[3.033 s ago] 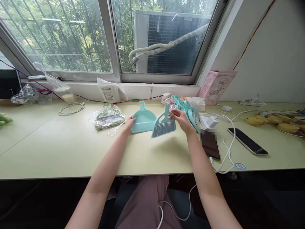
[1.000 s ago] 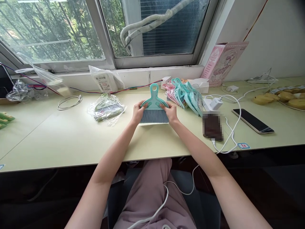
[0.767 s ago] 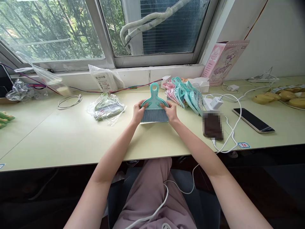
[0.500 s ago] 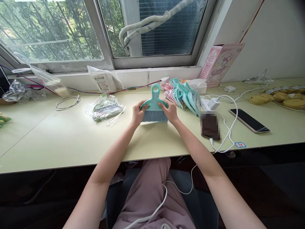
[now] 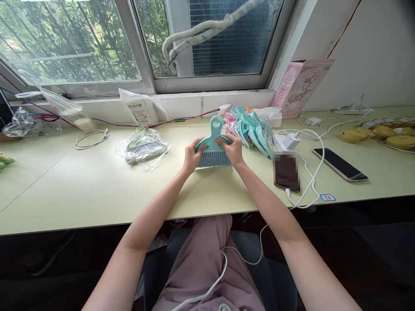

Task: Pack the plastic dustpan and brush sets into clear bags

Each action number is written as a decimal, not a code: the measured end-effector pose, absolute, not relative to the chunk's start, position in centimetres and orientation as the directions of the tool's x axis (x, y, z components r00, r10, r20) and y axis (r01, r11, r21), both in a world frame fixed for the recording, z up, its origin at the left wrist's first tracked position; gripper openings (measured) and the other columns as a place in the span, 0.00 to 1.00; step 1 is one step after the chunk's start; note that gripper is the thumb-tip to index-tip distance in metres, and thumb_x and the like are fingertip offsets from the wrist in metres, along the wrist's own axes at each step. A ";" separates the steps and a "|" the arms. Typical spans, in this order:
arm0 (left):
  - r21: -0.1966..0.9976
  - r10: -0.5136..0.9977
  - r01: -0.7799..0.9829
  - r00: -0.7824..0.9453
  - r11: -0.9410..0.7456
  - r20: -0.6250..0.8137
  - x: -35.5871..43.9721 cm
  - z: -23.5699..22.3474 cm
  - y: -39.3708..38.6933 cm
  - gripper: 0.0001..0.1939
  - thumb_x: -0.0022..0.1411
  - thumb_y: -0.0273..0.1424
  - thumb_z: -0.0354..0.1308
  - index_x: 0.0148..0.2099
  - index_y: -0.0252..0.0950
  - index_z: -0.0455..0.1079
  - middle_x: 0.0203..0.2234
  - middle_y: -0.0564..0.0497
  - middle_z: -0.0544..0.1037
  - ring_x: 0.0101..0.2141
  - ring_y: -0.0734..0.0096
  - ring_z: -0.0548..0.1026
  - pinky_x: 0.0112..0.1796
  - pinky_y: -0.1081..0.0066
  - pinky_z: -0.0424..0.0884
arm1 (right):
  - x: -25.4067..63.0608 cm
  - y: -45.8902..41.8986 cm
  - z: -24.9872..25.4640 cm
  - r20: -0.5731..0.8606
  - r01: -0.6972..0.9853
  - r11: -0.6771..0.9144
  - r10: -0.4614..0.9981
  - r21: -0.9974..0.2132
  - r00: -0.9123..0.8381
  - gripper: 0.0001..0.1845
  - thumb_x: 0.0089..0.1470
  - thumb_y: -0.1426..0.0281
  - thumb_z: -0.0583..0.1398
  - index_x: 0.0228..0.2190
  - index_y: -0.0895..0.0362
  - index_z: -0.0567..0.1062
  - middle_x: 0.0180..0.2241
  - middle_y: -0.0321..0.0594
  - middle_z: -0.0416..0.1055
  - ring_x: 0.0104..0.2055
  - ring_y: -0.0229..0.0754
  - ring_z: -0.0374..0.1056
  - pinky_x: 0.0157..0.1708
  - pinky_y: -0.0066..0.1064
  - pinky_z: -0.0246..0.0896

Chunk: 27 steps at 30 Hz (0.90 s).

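A teal hand brush (image 5: 214, 144) with grey bristles is held between my two hands above the table, its looped handle pointing up and away. My left hand (image 5: 193, 154) is closed on the left shoulder of the brush, thumb on top. On the opposite shoulder my right hand (image 5: 233, 151) grips in the same way. A dustpan may sit behind the brush, but I cannot tell. Just beyond my right hand lie several teal brushes (image 5: 253, 129) in clear wrap, with pink ones (image 5: 229, 119) beside them.
A wrapped brush set (image 5: 144, 147) lies left of my hands on the pale table (image 5: 97, 190). To the right are a phone with a blurred screen (image 5: 287, 170), white cables, a charger (image 5: 288, 141), another phone (image 5: 340, 165) and a pink box (image 5: 301, 88). Windows stand behind.
Both hands have shifted slightly to the right with the brush between them. The brush handle now sits a little lower in view and leans slightly to the right.
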<state>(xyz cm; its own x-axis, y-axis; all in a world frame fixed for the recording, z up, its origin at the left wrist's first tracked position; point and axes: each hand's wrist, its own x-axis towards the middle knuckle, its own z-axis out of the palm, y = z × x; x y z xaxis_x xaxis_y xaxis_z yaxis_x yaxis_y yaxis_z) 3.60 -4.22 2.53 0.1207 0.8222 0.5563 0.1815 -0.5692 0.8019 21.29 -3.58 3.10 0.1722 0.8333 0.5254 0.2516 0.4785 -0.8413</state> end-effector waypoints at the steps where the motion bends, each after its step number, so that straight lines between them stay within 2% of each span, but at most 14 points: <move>1: 0.814 0.830 0.169 0.159 -0.556 0.534 3.3 2.6 -4.0 0.22 0.61 0.42 0.59 0.53 0.36 0.74 0.47 0.47 0.80 0.46 0.61 0.76 0.47 0.68 0.69 | 21.3 -3.6 3.2 0.517 0.234 0.475 0.839 -0.848 0.170 0.22 0.46 0.51 0.68 0.35 0.55 0.82 0.36 0.40 0.80 0.40 0.46 0.74 0.44 0.37 0.67; 3: 0.849 0.851 0.152 0.247 -0.506 0.463 2.6 2.8 -3.5 0.28 0.56 0.43 0.64 0.56 0.36 0.72 0.50 0.46 0.78 0.47 0.59 0.75 0.47 0.68 0.70 | 21.4 -3.6 3.4 0.496 0.183 0.471 0.858 -0.863 0.135 0.25 0.44 0.49 0.69 0.36 0.55 0.82 0.38 0.41 0.80 0.42 0.47 0.74 0.46 0.37 0.67; 5: 0.894 0.878 0.153 0.314 -0.421 0.360 1.9 2.8 -3.0 0.31 0.51 0.44 0.68 0.55 0.35 0.72 0.48 0.46 0.79 0.46 0.58 0.75 0.45 0.67 0.70 | 21.8 -3.4 3.5 0.472 0.111 0.466 0.881 -0.878 0.032 0.30 0.44 0.46 0.68 0.41 0.55 0.81 0.43 0.43 0.79 0.47 0.48 0.73 0.49 0.38 0.67; 8: 0.955 0.938 0.133 0.267 -0.264 0.222 0.8 2.4 -2.1 0.27 0.47 0.45 0.70 0.45 0.32 0.75 0.37 0.48 0.80 0.41 0.57 0.76 0.42 0.66 0.71 | 22.9 -2.7 3.1 0.393 0.026 0.401 0.908 -0.916 -0.144 0.37 0.54 0.39 0.55 0.53 0.51 0.74 0.53 0.44 0.74 0.56 0.48 0.69 0.54 0.40 0.64; 10: 0.981 0.972 0.075 0.164 -0.182 0.167 0.1 1.9 -1.5 0.26 0.44 0.44 0.71 0.41 0.32 0.76 0.33 0.48 0.80 0.39 0.57 0.77 0.41 0.65 0.71 | 23.6 -1.9 2.2 0.309 0.086 0.324 0.938 -0.942 -0.155 0.39 0.61 0.40 0.42 0.58 0.50 0.69 0.57 0.45 0.71 0.59 0.47 0.66 0.55 0.42 0.63; 12: 0.991 0.990 -0.007 0.049 -0.133 0.133 -0.7 1.3 -0.7 0.27 0.41 0.43 0.73 0.41 0.32 0.76 0.34 0.47 0.81 0.39 0.57 0.78 0.42 0.64 0.72 | 24.1 -1.2 1.0 0.223 0.317 0.237 0.972 -0.918 -0.080 0.35 0.66 0.47 0.39 0.60 0.53 0.66 0.59 0.48 0.69 0.61 0.47 0.63 0.57 0.43 0.60; 13: 0.992 0.993 -0.047 -0.003 -0.116 0.116 -1.1 1.0 -0.3 0.27 0.39 0.42 0.73 0.41 0.33 0.76 0.35 0.46 0.81 0.40 0.56 0.78 0.43 0.63 0.72 | 24.2 -1.0 0.5 0.195 0.486 0.189 0.980 -0.853 -0.039 0.31 0.68 0.51 0.42 0.60 0.56 0.67 0.60 0.50 0.68 0.63 0.48 0.61 0.60 0.45 0.57; 15: 0.989 0.993 -0.115 -0.088 -0.095 0.085 -1.9 0.6 0.4 0.27 0.39 0.40 0.73 0.42 0.33 0.76 0.37 0.45 0.81 0.42 0.56 0.79 0.46 0.61 0.73 | 24.3 -0.7 -0.5 0.176 0.768 0.154 0.983 -0.622 -0.055 0.26 0.65 0.56 0.52 0.58 0.56 0.69 0.63 0.51 0.63 0.67 0.53 0.54 0.64 0.50 0.47; 17: 0.983 0.988 -0.165 -0.143 -0.086 0.063 -2.6 0.2 1.0 0.25 0.41 0.38 0.72 0.43 0.33 0.75 0.39 0.44 0.81 0.43 0.56 0.79 0.48 0.60 0.73 | 24.2 -0.8 -0.9 0.145 0.879 0.159 0.984 -0.449 -0.104 0.24 0.62 0.60 0.58 0.57 0.55 0.71 0.65 0.49 0.60 0.67 0.55 0.53 0.65 0.52 0.43; 18: 0.979 0.985 -0.185 -0.164 -0.083 0.053 -2.8 0.0 1.2 0.24 0.42 0.36 0.72 0.43 0.33 0.75 0.39 0.43 0.81 0.44 0.56 0.79 0.49 0.59 0.73 | 24.1 -0.9 -1.0 0.126 0.895 0.164 0.984 -0.414 -0.122 0.23 0.61 0.61 0.59 0.56 0.54 0.71 0.65 0.47 0.61 0.67 0.55 0.53 0.65 0.53 0.44; 20: 0.975 0.980 -0.207 -0.198 -0.077 0.035 -3.2 -0.2 1.5 0.22 0.43 0.34 0.71 0.42 0.34 0.75 0.40 0.43 0.81 0.44 0.56 0.79 0.50 0.58 0.73 | 24.1 -0.9 -0.9 0.101 0.894 0.157 0.987 -0.419 -0.126 0.22 0.60 0.65 0.60 0.55 0.52 0.72 0.63 0.46 0.63 0.65 0.54 0.55 0.62 0.51 0.49; 23: 0.979 0.977 -0.192 -0.212 -0.075 0.033 -3.3 -0.5 1.7 0.20 0.44 0.32 0.70 0.41 0.34 0.74 0.41 0.43 0.81 0.45 0.56 0.79 0.51 0.58 0.73 | 24.5 -0.4 -1.0 0.135 0.861 0.141 0.987 -0.489 -0.085 0.27 0.55 0.72 0.62 0.57 0.52 0.71 0.61 0.45 0.64 0.64 0.53 0.55 0.60 0.46 0.55; 27: 0.992 0.975 -0.094 -0.216 -0.080 0.059 -2.9 -0.7 1.5 0.19 0.45 0.33 0.70 0.42 0.35 0.75 0.42 0.43 0.81 0.47 0.54 0.78 0.52 0.56 0.72 | 25.5 0.5 -1.5 0.187 0.823 0.105 0.982 -0.559 0.001 0.34 0.45 0.80 0.64 0.56 0.56 0.72 0.58 0.49 0.65 0.64 0.53 0.56 0.61 0.45 0.55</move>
